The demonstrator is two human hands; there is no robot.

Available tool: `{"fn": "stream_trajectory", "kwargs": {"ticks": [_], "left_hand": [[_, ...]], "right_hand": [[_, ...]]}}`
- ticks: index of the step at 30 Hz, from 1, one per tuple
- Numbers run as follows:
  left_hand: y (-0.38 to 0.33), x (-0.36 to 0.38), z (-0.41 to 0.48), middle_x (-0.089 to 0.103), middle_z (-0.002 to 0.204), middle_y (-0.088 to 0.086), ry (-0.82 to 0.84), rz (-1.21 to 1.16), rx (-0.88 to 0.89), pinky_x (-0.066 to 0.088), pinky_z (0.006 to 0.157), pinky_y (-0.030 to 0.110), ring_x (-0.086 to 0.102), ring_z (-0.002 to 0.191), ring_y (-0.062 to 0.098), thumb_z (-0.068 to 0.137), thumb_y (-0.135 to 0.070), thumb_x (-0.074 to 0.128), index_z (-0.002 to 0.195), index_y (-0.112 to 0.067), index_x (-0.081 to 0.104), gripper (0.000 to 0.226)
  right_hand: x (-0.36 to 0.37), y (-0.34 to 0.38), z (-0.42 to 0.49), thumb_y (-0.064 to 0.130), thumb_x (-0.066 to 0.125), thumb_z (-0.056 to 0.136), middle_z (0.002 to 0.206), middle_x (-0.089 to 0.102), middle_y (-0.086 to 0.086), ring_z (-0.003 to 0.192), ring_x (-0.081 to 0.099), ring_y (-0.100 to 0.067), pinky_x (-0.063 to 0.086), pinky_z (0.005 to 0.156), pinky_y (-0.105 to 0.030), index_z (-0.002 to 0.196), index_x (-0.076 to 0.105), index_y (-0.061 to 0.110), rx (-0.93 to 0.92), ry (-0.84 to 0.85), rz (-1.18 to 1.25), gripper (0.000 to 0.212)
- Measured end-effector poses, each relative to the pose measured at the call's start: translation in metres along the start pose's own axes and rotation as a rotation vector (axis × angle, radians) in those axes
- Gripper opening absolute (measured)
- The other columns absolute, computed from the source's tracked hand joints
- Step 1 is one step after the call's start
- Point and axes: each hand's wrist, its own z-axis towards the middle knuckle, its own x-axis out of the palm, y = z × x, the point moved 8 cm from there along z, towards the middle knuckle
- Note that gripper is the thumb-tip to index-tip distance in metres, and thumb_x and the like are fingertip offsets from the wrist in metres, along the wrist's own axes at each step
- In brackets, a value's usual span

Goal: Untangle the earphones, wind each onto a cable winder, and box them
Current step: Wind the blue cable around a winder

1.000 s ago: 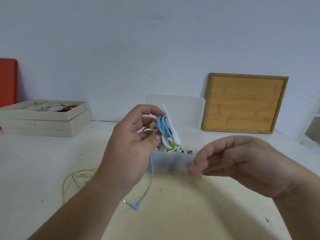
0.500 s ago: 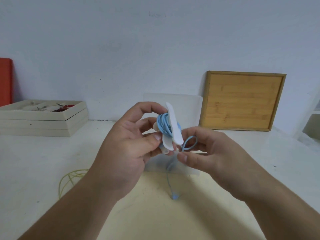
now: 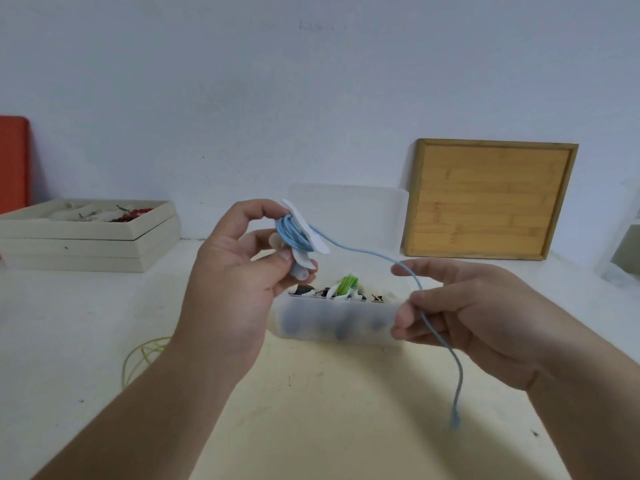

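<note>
My left hand (image 3: 235, 282) grips a white cable winder (image 3: 306, 237) with blue earphone cable (image 3: 291, 233) wound around it, held up above the table. The loose end of the blue cable (image 3: 374, 252) runs right to my right hand (image 3: 464, 313), which pinches it between thumb and fingers; the tail hangs down to the plug (image 3: 454, 420). Behind my hands stands a frosted plastic box (image 3: 332, 323) holding wound earphones, one with green cable (image 3: 347, 284). A yellow earphone cable (image 3: 145, 355) lies loose on the table at the left.
The box's frosted lid (image 3: 349, 213) leans on the wall beside a bamboo tray (image 3: 488, 199) propped upright. A stack of beige trays (image 3: 86, 237) with small items sits at the left, an orange object (image 3: 14, 164) behind it.
My right hand moved away to the right, pulling the blue cable's free end out taut from the winder. The left hand holds the winder in much the same place.
</note>
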Motion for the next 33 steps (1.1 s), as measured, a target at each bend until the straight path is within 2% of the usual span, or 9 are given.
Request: {"fn": "stream_trajectory", "kwargs": {"ticks": [6,10,13,15,17,20,24,27,33], "left_hand": [[-0.001,0.012,-0.005,0.058,0.085,0.024,0.094,0.054,0.004,0.056,0.067,0.029,0.059,0.062,0.021,0.086,0.021,0.052,0.094,-0.017,0.065,0.04],[0.003,0.027,-0.011,0.063,0.09,0.02,0.245,0.044,-0.03,0.055,0.066,0.029,0.065,0.069,0.023,0.074,0.002,0.056,0.092,-0.023,0.07,0.034],[0.003,0.037,-0.017,0.064,0.089,0.017,0.341,0.03,-0.032,0.054,0.064,0.027,0.065,0.07,0.023,0.074,0.003,0.055,0.093,-0.02,0.069,0.033],[0.003,0.043,-0.021,0.066,0.088,0.014,0.384,0.026,-0.03,0.054,0.063,0.026,0.066,0.07,0.022,0.074,0.004,0.055,0.094,-0.018,0.068,0.032],[0.003,0.043,-0.021,0.068,0.09,0.014,0.385,0.035,-0.026,0.054,0.064,0.027,0.067,0.072,0.023,0.075,0.004,0.055,0.095,-0.018,0.067,0.032],[0.004,0.037,-0.016,0.068,0.09,0.017,0.348,0.007,-0.042,0.054,0.065,0.026,0.068,0.074,0.024,0.075,0.003,0.055,0.095,-0.021,0.068,0.034],[0.008,0.036,-0.018,0.067,0.093,0.019,0.332,0.003,-0.074,0.055,0.066,0.027,0.068,0.075,0.026,0.076,0.003,0.057,0.097,-0.018,0.069,0.032],[0.012,0.031,-0.018,0.069,0.098,0.014,0.237,0.166,-0.048,0.056,0.069,0.031,0.073,0.075,0.024,0.086,0.012,0.06,0.098,-0.02,0.07,0.037],[0.006,0.02,-0.016,0.064,0.088,-0.002,0.076,0.382,0.058,0.055,0.068,0.043,0.071,0.066,0.025,0.088,0.012,0.062,0.099,-0.032,0.06,0.045]], "right_hand": [[-0.022,-0.001,-0.003,-0.009,0.033,0.087,0.076,0.076,-0.013,0.072,0.073,-0.033,0.055,0.09,-0.042,0.102,0.071,0.022,0.085,-0.145,-0.554,0.051],[-0.023,0.024,-0.001,0.008,0.051,0.087,0.095,0.065,0.015,0.08,0.065,-0.009,0.052,0.07,-0.029,0.111,0.067,0.036,-0.238,-0.392,-0.855,0.04],[-0.001,0.035,-0.008,0.011,0.057,0.079,0.101,0.069,0.017,0.099,0.063,0.003,0.05,0.087,-0.023,0.113,0.066,0.036,-0.52,-0.267,-0.622,0.043],[0.026,0.029,-0.008,0.011,0.056,0.076,0.113,0.072,0.011,0.112,0.064,-0.003,0.047,0.097,-0.03,0.122,0.065,0.031,-0.511,0.056,-0.314,0.051],[0.039,0.023,-0.007,0.007,0.055,0.081,0.109,0.075,0.001,0.107,0.069,-0.016,0.047,0.1,-0.038,0.121,0.068,0.024,-0.494,0.207,-0.211,0.045],[0.03,0.023,-0.005,0.017,0.06,0.093,0.076,0.073,-0.002,0.072,0.063,-0.028,0.045,0.077,-0.037,0.095,0.077,0.017,-0.522,0.089,-0.299,0.018],[0.027,0.014,0.0,0.02,0.056,0.1,0.054,0.044,0.0,0.052,0.037,-0.011,0.038,0.054,-0.021,0.081,0.076,0.012,-0.417,0.018,-0.378,0.028],[0.036,0.003,0.004,0.027,0.052,0.102,0.053,0.041,0.001,0.052,0.034,-0.013,0.038,0.055,-0.027,0.083,0.07,0.003,-0.331,0.087,-0.444,0.035],[0.053,-0.012,0.002,0.025,0.052,0.103,0.056,0.043,0.002,0.056,0.036,-0.019,0.034,0.059,-0.035,0.088,0.076,0.016,-0.248,0.238,-0.442,0.03]]}}
